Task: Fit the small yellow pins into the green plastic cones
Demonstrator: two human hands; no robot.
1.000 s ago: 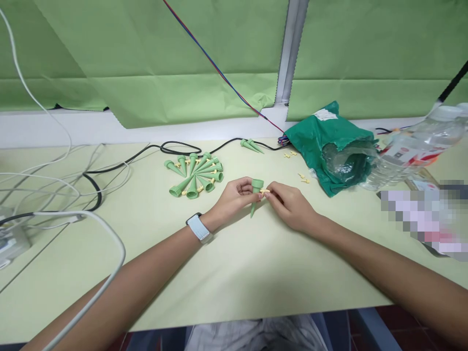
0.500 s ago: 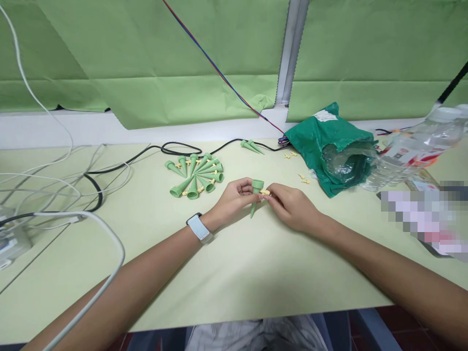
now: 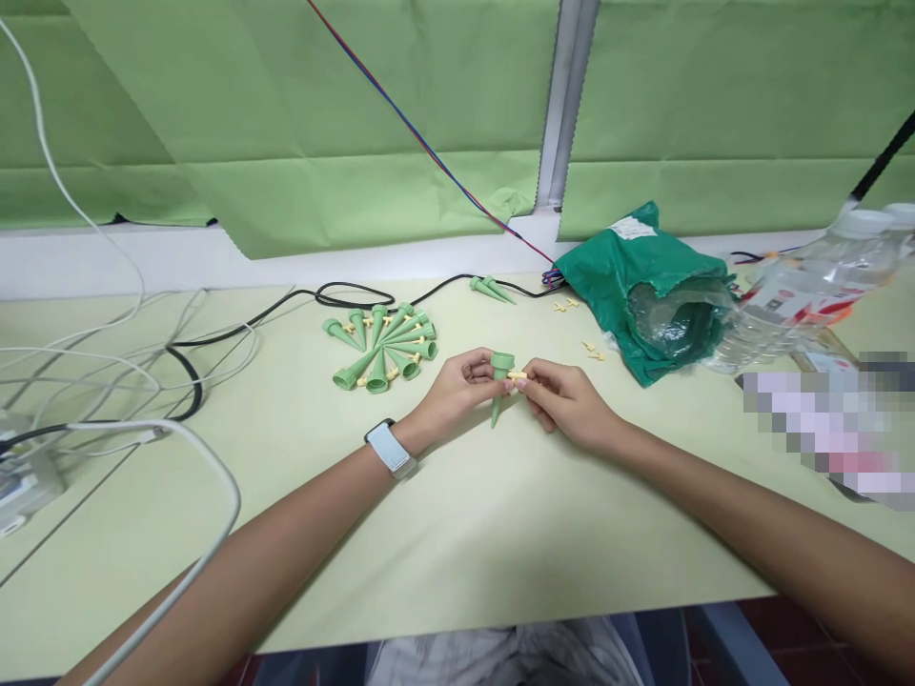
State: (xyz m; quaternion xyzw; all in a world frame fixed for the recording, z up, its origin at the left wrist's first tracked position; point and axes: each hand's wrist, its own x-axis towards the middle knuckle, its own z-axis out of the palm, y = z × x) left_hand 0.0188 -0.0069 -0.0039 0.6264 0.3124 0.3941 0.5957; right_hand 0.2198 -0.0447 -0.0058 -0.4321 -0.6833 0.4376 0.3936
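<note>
- Head view: I have the left hand [image 3: 461,383] pinching a green spike [image 3: 503,362] between thumb and fingers, wide cap up, tip pointing down; the thumb covers part of its shaft.
- My right hand [image 3: 568,400], just beside it, grips a small yellow piece [image 3: 518,375] by thumb and fingertip, against the spike's side below the cap; I can't tell whether it is seated.
- Beyond the left hand I see a fan of green spikes [image 3: 377,378], tips inward, with yellow pieces among them.
- Straight ahead, near a black cable [image 3: 457,278], lie two more spikes [image 3: 490,288] side by side.
- Past the right hand, loose yellow pieces [image 3: 596,355] sit in two small groups next to a torn green bag [image 3: 607,259].
- Farther right, clear bottles [image 3: 822,272] lean near a blurred-out item [image 3: 822,429].
- On my left, a thick white cable [image 3: 227,472] arcs across my view of the left forearm; thinner cables tangle behind it.
</note>
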